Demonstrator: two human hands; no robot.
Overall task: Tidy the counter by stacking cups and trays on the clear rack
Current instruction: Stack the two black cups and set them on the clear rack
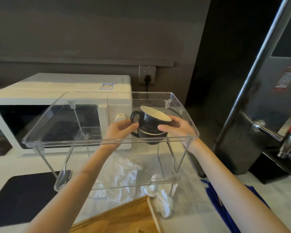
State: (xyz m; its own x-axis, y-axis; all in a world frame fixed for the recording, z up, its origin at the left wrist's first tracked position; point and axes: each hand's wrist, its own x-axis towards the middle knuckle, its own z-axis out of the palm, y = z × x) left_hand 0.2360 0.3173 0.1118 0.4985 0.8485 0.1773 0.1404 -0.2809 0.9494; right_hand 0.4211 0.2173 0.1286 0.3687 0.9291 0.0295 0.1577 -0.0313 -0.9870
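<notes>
A black cup with a cream inside is tilted and nested in a second black cup on the top shelf of the clear rack. My left hand touches the upper cup by its handle. My right hand grips its right side near the rim. Both forearms reach over the rack's front edge. A wooden tray lies on the counter at the bottom centre, in front of the rack.
A white microwave stands behind the rack on the left. A steel water boiler with a tap stands at the right. Crumpled white paper lies under the rack. A dark mat lies left, a blue cloth right.
</notes>
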